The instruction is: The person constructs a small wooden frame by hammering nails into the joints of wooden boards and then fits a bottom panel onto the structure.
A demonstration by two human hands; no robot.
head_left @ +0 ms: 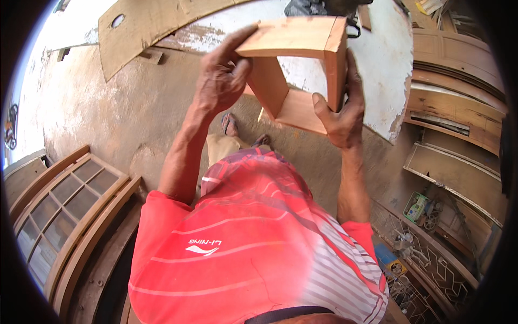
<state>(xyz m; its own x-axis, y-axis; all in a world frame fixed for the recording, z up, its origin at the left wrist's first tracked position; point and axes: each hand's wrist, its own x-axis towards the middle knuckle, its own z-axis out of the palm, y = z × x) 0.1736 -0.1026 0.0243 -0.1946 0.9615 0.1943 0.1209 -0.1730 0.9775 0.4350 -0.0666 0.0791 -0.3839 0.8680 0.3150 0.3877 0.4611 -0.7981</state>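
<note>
Between my two hands I hold up an open wooden box frame (291, 36), made of several pale reddish boards joined at the corners. Its middle is open, and a whitish surface shows through it. My left hand (222, 73) grips the frame's left upper corner, fingers over the top board and thumb bent at the near edge. On the right side, my right hand (344, 110) clasps the side board, with the thumb on the near side and the fingers along the outer face. The frame is tilted and held off the work surface.
A worn white board (377, 75) lies beyond the frame, with a brown sheet (145, 32) at the far left. Paned wooden window frames (65, 205) lean at the left. Stacked wooden panels (458, 102) and a green basket (416, 207) are at the right.
</note>
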